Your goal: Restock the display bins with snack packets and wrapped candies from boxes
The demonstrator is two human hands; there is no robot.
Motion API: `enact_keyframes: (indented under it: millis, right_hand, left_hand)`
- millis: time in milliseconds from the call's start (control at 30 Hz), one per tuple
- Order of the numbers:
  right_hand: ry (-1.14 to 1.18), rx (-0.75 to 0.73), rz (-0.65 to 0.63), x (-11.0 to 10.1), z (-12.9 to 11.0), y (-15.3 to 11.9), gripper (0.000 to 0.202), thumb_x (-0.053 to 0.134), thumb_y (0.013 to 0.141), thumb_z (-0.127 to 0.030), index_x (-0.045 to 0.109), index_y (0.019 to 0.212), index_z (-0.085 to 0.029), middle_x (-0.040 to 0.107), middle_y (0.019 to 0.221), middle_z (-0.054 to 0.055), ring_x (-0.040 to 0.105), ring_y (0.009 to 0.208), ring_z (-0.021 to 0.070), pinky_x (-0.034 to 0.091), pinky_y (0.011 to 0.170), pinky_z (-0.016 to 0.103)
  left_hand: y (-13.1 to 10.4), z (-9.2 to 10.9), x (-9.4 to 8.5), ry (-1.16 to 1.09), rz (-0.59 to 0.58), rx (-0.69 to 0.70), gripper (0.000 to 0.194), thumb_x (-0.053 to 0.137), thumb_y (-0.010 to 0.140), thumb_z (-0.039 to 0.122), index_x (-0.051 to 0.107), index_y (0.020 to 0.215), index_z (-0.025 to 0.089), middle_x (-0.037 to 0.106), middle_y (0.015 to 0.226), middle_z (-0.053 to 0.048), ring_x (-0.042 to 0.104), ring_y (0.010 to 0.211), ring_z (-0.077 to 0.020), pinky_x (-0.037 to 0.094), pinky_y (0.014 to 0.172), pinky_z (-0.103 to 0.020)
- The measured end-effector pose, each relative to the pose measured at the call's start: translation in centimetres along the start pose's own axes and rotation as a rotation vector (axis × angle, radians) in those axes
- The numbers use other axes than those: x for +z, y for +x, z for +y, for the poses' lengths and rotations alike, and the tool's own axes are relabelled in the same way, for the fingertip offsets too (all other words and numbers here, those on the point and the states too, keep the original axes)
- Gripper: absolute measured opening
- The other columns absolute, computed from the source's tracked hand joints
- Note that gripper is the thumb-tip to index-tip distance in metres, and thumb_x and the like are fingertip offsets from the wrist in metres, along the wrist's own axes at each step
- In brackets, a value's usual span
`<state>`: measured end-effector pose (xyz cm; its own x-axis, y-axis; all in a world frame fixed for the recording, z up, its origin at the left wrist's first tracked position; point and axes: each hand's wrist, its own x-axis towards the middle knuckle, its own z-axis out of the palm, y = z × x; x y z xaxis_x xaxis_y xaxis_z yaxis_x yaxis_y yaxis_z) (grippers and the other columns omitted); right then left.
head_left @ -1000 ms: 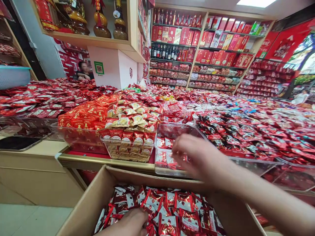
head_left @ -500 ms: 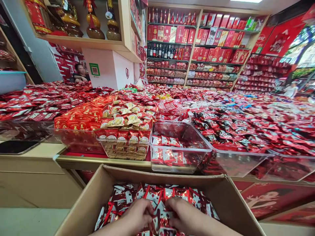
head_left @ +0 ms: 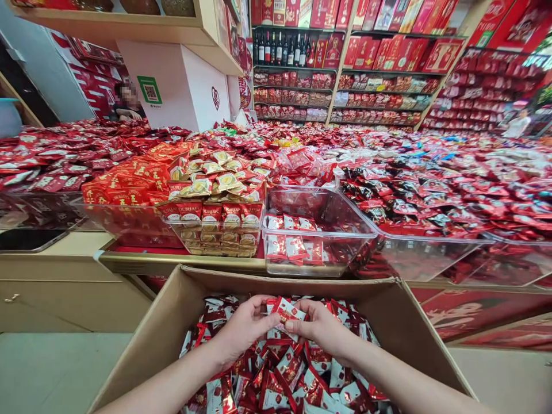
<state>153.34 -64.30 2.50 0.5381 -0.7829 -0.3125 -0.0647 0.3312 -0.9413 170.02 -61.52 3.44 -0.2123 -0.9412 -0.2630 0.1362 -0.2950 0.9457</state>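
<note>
Between both hands is a red and white candy packet (head_left: 286,310), held just above many similar loose packets in a cardboard box (head_left: 425,339). My left hand (head_left: 248,325) is closed on the packet's left side, thumb on its front. On its right side my right hand (head_left: 317,326) grips it with thumb and fingers. Whether more packets are behind it is hidden. Past the box's far wall stands a clear plastic bin (head_left: 321,234) with a few red and white packets lying at its front left.
A clear bin of stacked durian packets (head_left: 215,221) stands left of the partly filled bin. Heaped red and black packets (head_left: 414,201) fill bins on the right. A dark flat device (head_left: 30,240) lies on the left counter. A person (head_left: 128,102) is at the back left.
Both hands have risen out of the loose packets and come together around a packet. The view has tilted down, so more of the box shows.
</note>
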Motion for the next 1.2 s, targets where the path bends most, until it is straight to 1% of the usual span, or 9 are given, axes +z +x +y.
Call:
enact_keyframes:
  millis: [100,267,367,467,633,800,967,1067,1200]
  right_hand:
    - [0.018,-0.009,-0.017,0.1,-0.2,0.0,0.036,0.065,0.055,-0.041,0.055,0.077,-0.015,0.056,0.069,0.000,0.048,0.056,0.0095,0.039,0.049,0.022]
    - [0.037,-0.013,0.023,0.4,-0.4,0.0,0.033,0.061,0.059,-0.043,0.054,0.074,-0.015,0.056,0.066,-0.001,0.047,0.051,0.0085,0.040,0.048,0.023]
    - [0.055,-0.043,0.046,0.4,-0.6,-0.2,0.030,0.062,0.059,-0.041,0.054,0.070,-0.015,0.054,0.062,-0.002,0.045,0.049,0.0068,0.038,0.049,0.021]
    - [0.121,-0.042,0.026,0.4,-0.9,-0.3,0.029,0.057,0.065,-0.042,0.056,0.069,-0.014,0.053,0.061,-0.001,0.045,0.052,0.0071,0.037,0.049,0.021]
    - [0.213,-0.025,-0.005,0.4,-1.5,-0.8,0.029,0.056,0.066,-0.043,0.058,0.069,-0.014,0.054,0.061,0.000,0.045,0.054,0.0077,0.037,0.051,0.021]
    - [0.241,-0.025,-0.003,0.5,-1.6,-1.1,0.029,0.057,0.065,-0.042,0.059,0.073,-0.014,0.056,0.064,0.001,0.047,0.057,0.0089,0.038,0.053,0.021]
    - [0.203,-0.014,0.071,0.5,-1.5,-1.1,0.031,0.055,0.066,-0.045,0.058,0.071,-0.015,0.057,0.066,0.001,0.047,0.055,0.0085,0.038,0.051,0.021]
    - [0.150,-0.021,0.069,0.5,-1.8,-1.2,0.032,0.055,0.065,-0.046,0.060,0.073,-0.015,0.057,0.063,0.001,0.046,0.054,0.0085,0.036,0.050,0.020]
    - [0.049,-0.112,0.055,0.5,-2.0,-1.2,0.029,0.053,0.069,-0.043,0.063,0.076,-0.017,0.059,0.065,0.000,0.050,0.061,0.0111,0.039,0.058,0.023]
  left_hand:
    - [-0.1,0.0,0.2,-0.050,-0.072,-0.006,0.028,0.059,0.067,0.031,0.055,0.088,0.012,0.064,0.080,-0.005,0.057,0.076,-0.0171,0.042,0.072,-0.030]
    - [0.1,-0.2,-0.3,-0.105,0.094,-0.028,0.027,0.061,0.064,0.034,0.050,0.081,0.015,0.063,0.073,-0.002,0.057,0.068,-0.0150,0.042,0.066,-0.028]
    - [0.0,0.0,-0.4,-0.080,0.115,0.019,0.024,0.058,0.067,0.034,0.048,0.079,0.017,0.060,0.072,0.001,0.056,0.068,-0.0137,0.042,0.065,-0.026]
    - [-0.2,0.4,-0.2,-0.076,0.113,0.052,0.022,0.056,0.069,0.034,0.047,0.078,0.017,0.059,0.070,0.002,0.055,0.066,-0.0126,0.042,0.064,-0.025]
    - [-0.5,1.4,0.4,-0.174,0.058,0.009,0.024,0.058,0.067,0.035,0.046,0.079,0.018,0.060,0.072,0.001,0.055,0.065,-0.0127,0.042,0.064,-0.027]
    - [-0.8,1.6,0.3,-0.202,0.054,-0.019,0.023,0.059,0.067,0.033,0.046,0.078,0.018,0.058,0.068,0.003,0.054,0.062,-0.0103,0.042,0.061,-0.024]
    - [-0.9,1.1,0.0,-0.178,0.031,-0.053,0.026,0.061,0.066,0.031,0.050,0.085,0.018,0.060,0.077,0.000,0.054,0.070,-0.0127,0.042,0.065,-0.026]
    - [-0.9,1.0,0.0,-0.144,0.013,-0.069,0.029,0.065,0.062,0.028,0.053,0.086,0.016,0.062,0.079,-0.002,0.055,0.071,-0.0141,0.042,0.067,-0.028]
    - [-0.8,1.3,-0.3,-0.273,-0.060,-0.168,0.025,0.061,0.065,0.028,0.055,0.088,0.019,0.063,0.080,-0.001,0.057,0.073,-0.0151,0.043,0.069,-0.030]
